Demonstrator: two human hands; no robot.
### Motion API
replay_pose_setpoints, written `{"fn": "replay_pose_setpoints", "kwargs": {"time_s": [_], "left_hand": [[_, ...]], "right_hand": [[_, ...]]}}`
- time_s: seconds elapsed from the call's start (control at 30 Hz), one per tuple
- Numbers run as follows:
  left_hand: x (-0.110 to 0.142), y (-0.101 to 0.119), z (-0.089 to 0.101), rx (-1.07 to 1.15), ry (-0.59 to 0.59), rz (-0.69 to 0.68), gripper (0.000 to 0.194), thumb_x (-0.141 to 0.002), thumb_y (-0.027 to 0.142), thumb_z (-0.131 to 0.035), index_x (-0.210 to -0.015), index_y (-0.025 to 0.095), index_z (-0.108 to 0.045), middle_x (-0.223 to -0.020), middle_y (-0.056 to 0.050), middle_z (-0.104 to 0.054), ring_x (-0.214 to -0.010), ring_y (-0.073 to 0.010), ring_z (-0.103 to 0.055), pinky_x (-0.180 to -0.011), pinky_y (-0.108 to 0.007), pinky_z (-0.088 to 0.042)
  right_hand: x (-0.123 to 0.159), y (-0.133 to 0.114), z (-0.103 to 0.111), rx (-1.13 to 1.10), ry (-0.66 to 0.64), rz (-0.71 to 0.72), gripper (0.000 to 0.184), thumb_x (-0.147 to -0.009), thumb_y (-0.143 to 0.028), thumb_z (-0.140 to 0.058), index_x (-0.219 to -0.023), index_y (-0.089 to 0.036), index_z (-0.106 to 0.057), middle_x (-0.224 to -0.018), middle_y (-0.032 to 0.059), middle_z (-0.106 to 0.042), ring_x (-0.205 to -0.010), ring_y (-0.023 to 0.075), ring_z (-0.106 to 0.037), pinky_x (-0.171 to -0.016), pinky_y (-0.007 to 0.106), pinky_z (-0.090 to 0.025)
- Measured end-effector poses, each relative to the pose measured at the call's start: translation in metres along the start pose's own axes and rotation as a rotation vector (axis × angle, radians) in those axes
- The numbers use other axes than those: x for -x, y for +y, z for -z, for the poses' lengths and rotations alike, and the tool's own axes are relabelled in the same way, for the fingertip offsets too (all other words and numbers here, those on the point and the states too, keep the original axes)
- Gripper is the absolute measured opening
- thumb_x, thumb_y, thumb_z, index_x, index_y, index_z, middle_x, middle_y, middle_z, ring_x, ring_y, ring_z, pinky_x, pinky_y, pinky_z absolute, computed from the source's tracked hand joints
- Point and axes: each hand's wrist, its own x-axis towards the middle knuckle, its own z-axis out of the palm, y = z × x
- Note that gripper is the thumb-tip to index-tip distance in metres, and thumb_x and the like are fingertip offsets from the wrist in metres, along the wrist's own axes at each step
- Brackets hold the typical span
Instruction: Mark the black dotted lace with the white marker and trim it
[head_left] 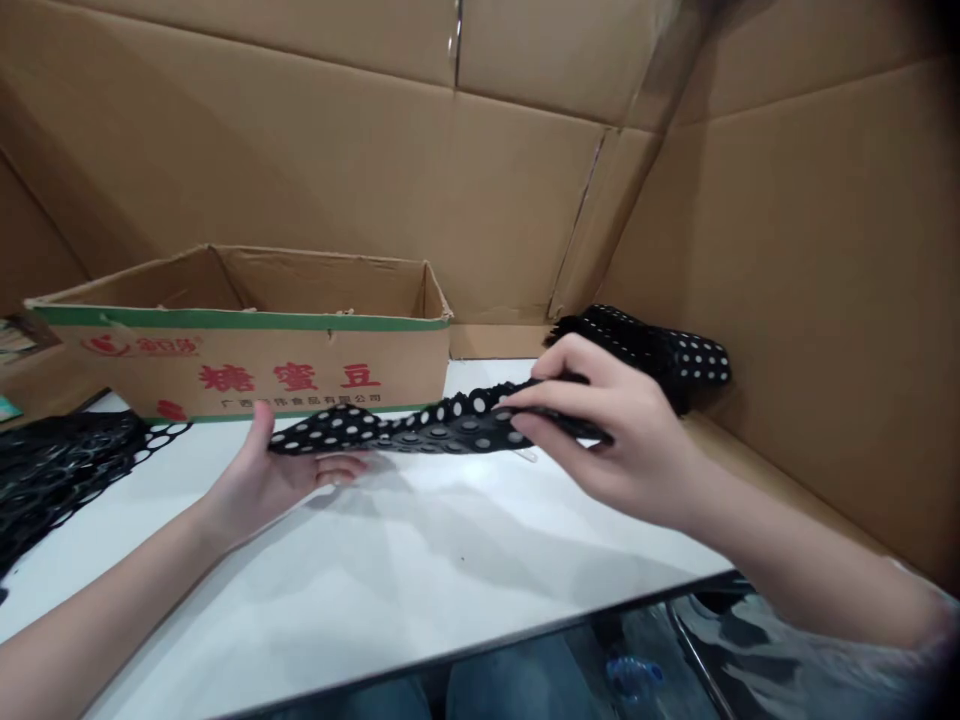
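Note:
A long black strip with white dots [420, 428], which looks like folded cloth, is stretched between my hands above the white table. My left hand [277, 475] holds its left end, the thumb upright beside the edge and the fingers underneath. At the other end, my right hand [619, 430] pinches the strip between thumb and fingers. Its upper edge looks ruffled, and my right fingers cover part of that end. Behind my right hand lies a pile of similar black dotted pieces [697, 358], partly hidden by it.
An open cardboard box [337, 365] with red characters stands behind my left hand. Black netted material [67, 470] with round holes lies at the left. Tall cardboard walls [300, 150] enclose the white table [360, 590] at the back and right. Below the front edge is a blue plastic bottle [634, 675].

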Motion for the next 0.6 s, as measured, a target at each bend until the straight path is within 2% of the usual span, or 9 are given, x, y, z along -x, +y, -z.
{"fn": "replay_pose_setpoints", "kwargs": {"time_s": [0.07,0.1,0.17,0.23,0.3,0.37,0.47,0.57,0.6], "left_hand": [[0.0,0.002,0.005,0.117,0.185,-0.095,0.04,-0.079,0.046,-0.047,-0.101,0.015,-0.06,-0.099,-0.008,-0.065,-0.092,-0.023,-0.059,-0.08,-0.033,-0.049],[0.0,0.003,0.007,0.161,0.271,-0.13,0.027,-0.078,0.033,-0.053,-0.101,0.019,-0.06,-0.1,-0.004,-0.065,-0.091,-0.0203,-0.059,-0.078,-0.03,-0.05],[0.0,0.003,0.01,0.199,0.382,-0.126,0.024,-0.075,0.018,-0.055,-0.099,0.021,-0.06,-0.099,0.0,-0.065,-0.088,-0.0171,-0.06,-0.072,-0.026,-0.052],[-0.001,0.002,0.01,0.149,0.362,-0.007,0.022,-0.078,0.022,-0.051,-0.097,0.017,-0.061,-0.094,-0.003,-0.066,-0.082,-0.0187,-0.062,-0.067,-0.027,-0.053],[-0.002,0.001,0.01,0.038,0.269,0.111,0.03,-0.082,0.034,-0.045,-0.097,0.013,-0.06,-0.087,-0.008,-0.067,-0.075,-0.0219,-0.063,-0.062,-0.031,-0.053],[-0.003,0.0,0.01,-0.074,0.211,0.144,0.039,-0.083,0.042,-0.043,-0.099,0.011,-0.059,-0.082,-0.01,-0.067,-0.07,-0.0233,-0.062,-0.058,-0.032,-0.052],[-0.006,-0.001,0.011,-0.187,0.288,0.122,0.032,-0.077,0.036,-0.053,-0.098,0.012,-0.058,-0.081,-0.008,-0.066,-0.066,-0.0207,-0.061,-0.053,-0.028,-0.051],[-0.008,-0.002,0.013,-0.251,0.355,0.133,0.035,-0.07,0.027,-0.061,-0.102,0.015,-0.055,-0.09,-0.008,-0.065,-0.069,-0.0209,-0.061,-0.051,-0.028,-0.052],[-0.008,-0.003,0.013,-0.261,0.361,0.129,0.037,-0.069,0.025,-0.061,-0.104,0.017,-0.055,-0.092,-0.008,-0.064,-0.071,-0.0213,-0.062,-0.051,-0.028,-0.052]], "right_hand": [[0.011,0.006,-0.011,-0.033,-0.064,-0.029,0.019,-0.081,-0.024,-0.049,-0.092,-0.018,-0.062,-0.085,0.0062,-0.049,-0.075,0.0128,-0.05,-0.064,0.026,-0.043],[0.016,0.011,-0.013,-0.057,-0.149,-0.066,0.021,-0.081,-0.027,-0.049,-0.094,-0.018,-0.062,-0.088,0.0065,-0.05,-0.077,0.013,-0.05,-0.067,0.026,-0.043],[0.026,0.023,-0.013,-0.124,-0.407,-0.161,0.027,-0.08,-0.034,-0.049,-0.1,-0.019,-0.06,-0.093,0.0066,-0.051,-0.081,0.0138,-0.052,-0.072,0.026,-0.043],[0.034,0.037,-0.011,-0.192,-0.697,-0.243,0.034,-0.076,-0.044,-0.053,-0.101,-0.022,-0.06,-0.097,0.0058,-0.054,-0.086,0.0156,-0.053,-0.075,0.027,-0.043],[0.038,0.052,-0.013,-0.242,-0.873,-0.297,0.036,-0.073,-0.05,-0.052,-0.093,-0.022,-0.063,-0.096,0.0053,-0.057,-0.087,0.0171,-0.054,-0.076,0.027,-0.042],[0.038,0.065,-0.024,-0.169,-0.841,-0.389,0.037,-0.079,-0.05,-0.043,-0.089,-0.02,-0.062,-0.095,0.0057,-0.059,-0.086,0.0176,-0.055,-0.077,0.028,-0.041],[0.036,0.079,-0.054,0.163,-0.606,-0.55,0.039,-0.083,-0.046,-0.037,-0.103,-0.015,-0.053,-0.1,0.0109,-0.058,-0.088,0.0213,-0.054,-0.074,0.031,-0.04],[0.034,0.086,-0.088,0.338,-0.735,-0.53,0.034,-0.082,-0.039,-0.043,-0.098,-0.011,-0.052,-0.099,0.0157,-0.056,-0.09,0.0249,-0.053,-0.071,0.031,-0.04],[0.034,0.087,-0.096,0.38,-0.726,-0.51,0.028,-0.084,-0.033,-0.039,-0.096,-0.011,-0.051,-0.099,0.016,-0.055,-0.092,0.0247,-0.052,-0.071,0.031,-0.04]]}}
